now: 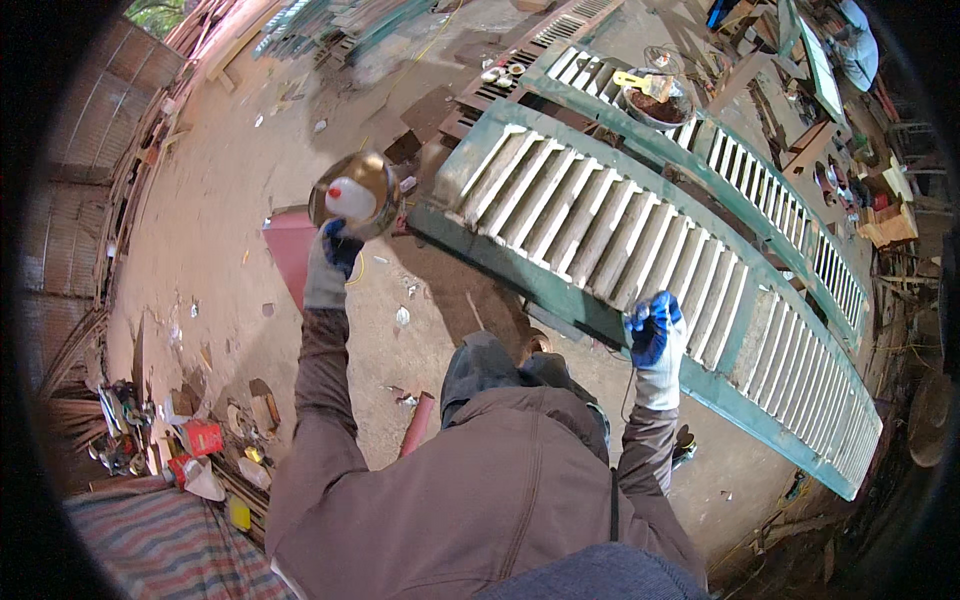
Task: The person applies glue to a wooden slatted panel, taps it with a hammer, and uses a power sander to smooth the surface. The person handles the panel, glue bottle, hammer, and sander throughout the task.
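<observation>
My left hand (338, 262), in a grey and blue work glove, is closed on the near rim of a round metal bowl (384, 192). Inside that bowl lies a white plastic bottle (350, 200) with a red tip. A louvered shutter (620, 318), green-framed with worn white slats, stretches from the middle to the lower right. Over its near edge is my right hand (656, 335), gloved likewise, its fingers curled together against the slats. Whatever those fingers hold, if anything, is too small to make out.
Behind lies another green shutter (690, 138), bearing a bucket (660, 106) with a yellow-handled brush (640, 82). Small round containers (502, 75) stand to its left. Tools and scraps (125, 425) litter the lower left floor. A co-worker (856, 45) is at the far right.
</observation>
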Tool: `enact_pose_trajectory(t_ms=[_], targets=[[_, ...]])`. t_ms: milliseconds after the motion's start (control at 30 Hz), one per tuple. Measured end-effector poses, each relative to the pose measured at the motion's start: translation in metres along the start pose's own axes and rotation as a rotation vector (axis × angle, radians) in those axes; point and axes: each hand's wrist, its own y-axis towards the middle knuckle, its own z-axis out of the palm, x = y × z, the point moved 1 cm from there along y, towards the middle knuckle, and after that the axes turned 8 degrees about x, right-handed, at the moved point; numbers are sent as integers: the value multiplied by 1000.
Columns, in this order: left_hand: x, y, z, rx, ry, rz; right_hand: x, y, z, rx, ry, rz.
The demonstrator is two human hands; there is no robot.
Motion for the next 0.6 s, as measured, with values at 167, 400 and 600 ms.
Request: enact_pose_trajectory(t_ms=[167,400,600], targets=[[7,187,21,339,442,61,-2,-9,-32,-239,-140,-119],[98,382,145,217,-3,-469,-22,-81,-24,-672,82,-292],[213,462,232,356,30,-561,-92,-139,58,-1207,57,-383]])
